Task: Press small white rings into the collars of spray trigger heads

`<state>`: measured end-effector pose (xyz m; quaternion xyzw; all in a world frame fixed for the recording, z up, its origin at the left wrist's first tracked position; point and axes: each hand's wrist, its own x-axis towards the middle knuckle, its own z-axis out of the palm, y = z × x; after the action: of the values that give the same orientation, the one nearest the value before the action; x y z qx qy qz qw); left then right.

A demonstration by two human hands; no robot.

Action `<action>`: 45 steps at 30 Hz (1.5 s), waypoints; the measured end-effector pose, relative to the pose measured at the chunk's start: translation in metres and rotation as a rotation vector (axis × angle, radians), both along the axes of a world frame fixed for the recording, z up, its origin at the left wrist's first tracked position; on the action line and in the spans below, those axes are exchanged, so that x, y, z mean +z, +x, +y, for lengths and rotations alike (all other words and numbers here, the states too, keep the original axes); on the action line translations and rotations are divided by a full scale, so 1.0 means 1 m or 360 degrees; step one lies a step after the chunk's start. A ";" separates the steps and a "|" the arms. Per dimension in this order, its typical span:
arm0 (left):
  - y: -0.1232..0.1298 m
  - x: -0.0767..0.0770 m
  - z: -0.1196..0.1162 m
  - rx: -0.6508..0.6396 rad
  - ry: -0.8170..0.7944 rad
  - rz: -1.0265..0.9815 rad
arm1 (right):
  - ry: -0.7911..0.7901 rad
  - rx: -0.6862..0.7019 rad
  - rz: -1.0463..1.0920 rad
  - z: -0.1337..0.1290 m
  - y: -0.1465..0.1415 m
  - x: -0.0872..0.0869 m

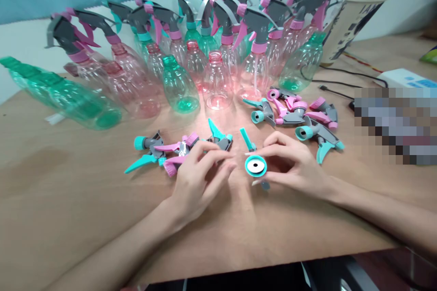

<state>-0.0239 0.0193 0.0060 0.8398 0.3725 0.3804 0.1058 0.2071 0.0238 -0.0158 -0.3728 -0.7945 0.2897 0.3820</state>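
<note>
A spray trigger head with a teal collar (256, 166) is held between the thumb and fingers of my right hand (290, 161). Its collar faces me, showing a white disc with a dark centre hole, and a teal lever sticks up behind it. Just left of that collar is my left hand (201, 179), its fingers curved and the tips slightly apart, with nothing visible between them. Beyond its knuckles lie several loose trigger heads, among them a teal and grey one (150, 149) and a pink and grey one (177, 150), partly hidden by the hand.
Clear pink bottles (218, 84) and green bottles (179, 86) stand behind, several topped with trigger heads (257, 22). Green bottles (71, 100) lean at left. More loose trigger heads (293, 111) lie right of centre. A tall tumbler (355, 18), black cables (344, 82) and a white box (406, 78) are at right.
</note>
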 end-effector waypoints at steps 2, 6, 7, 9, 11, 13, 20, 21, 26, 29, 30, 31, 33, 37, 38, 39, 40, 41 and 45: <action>-0.002 0.002 0.008 0.0059 0.0120 0.0150 | -0.0002 -0.0036 -0.0011 0.002 0.002 -0.001; -0.008 0.006 0.019 0.0201 0.0202 0.0663 | 0.0006 -0.0056 -0.0012 0.003 0.004 -0.002; -0.009 0.007 0.021 0.0235 0.0184 0.0782 | -0.0006 -0.0052 -0.0018 0.003 0.004 -0.002; -0.010 0.007 0.023 0.0277 0.0155 0.0951 | -0.0024 -0.0050 -0.0031 0.002 0.004 -0.002; -0.009 0.006 0.025 0.0309 0.0157 0.1026 | -0.0034 -0.0050 -0.0048 0.001 0.004 -0.001; -0.007 0.007 0.027 0.0367 0.0177 0.1046 | -0.0038 -0.0049 -0.0051 0.001 0.004 -0.001; -0.015 0.027 0.036 0.0826 0.0162 0.1009 | -0.0020 -0.0065 -0.0063 0.001 0.004 -0.001; -0.018 0.031 0.038 0.0936 0.0157 0.1042 | -0.0019 -0.0057 -0.0071 0.001 0.004 -0.001; -0.026 0.038 0.034 0.1137 -0.0099 0.1219 | -0.0023 -0.0038 -0.0133 -0.001 0.005 0.000; -0.026 0.037 0.027 0.1052 -0.0251 0.1161 | -0.0003 -0.0048 -0.0173 -0.001 0.004 0.000; -0.026 0.037 0.024 0.1012 -0.0256 0.1117 | 0.0008 -0.0057 -0.0176 -0.001 0.004 0.000; -0.027 0.037 0.022 0.0961 -0.0242 0.1071 | 0.0017 -0.0066 -0.0175 -0.001 0.004 -0.001; -0.029 0.036 0.019 0.0836 -0.0171 0.0989 | 0.0026 -0.0081 -0.0172 -0.001 0.004 -0.001; -0.033 0.030 0.017 0.0573 -0.0097 0.0881 | 0.0058 -0.0102 -0.0188 -0.001 0.002 -0.001; -0.033 0.027 0.017 0.0517 -0.0104 0.0865 | 0.0063 -0.0104 -0.0191 -0.001 0.002 -0.001; -0.033 0.024 0.017 0.0470 -0.0117 0.0859 | 0.0068 -0.0107 -0.0190 -0.001 0.001 0.000; -0.033 0.020 0.017 0.0433 -0.0130 0.0860 | 0.0068 -0.0111 -0.0191 -0.001 0.001 0.000; -0.033 0.017 0.018 0.0400 -0.0134 0.0860 | 0.0068 -0.0113 -0.0194 -0.001 0.001 0.000; -0.037 0.006 0.027 0.0242 0.0020 0.0845 | 0.0060 -0.0097 -0.0212 -0.001 0.002 0.000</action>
<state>-0.0612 0.0460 0.0119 0.8804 0.4468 0.1562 -0.0296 0.2090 0.0231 -0.0160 -0.4080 -0.8117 0.2376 0.3439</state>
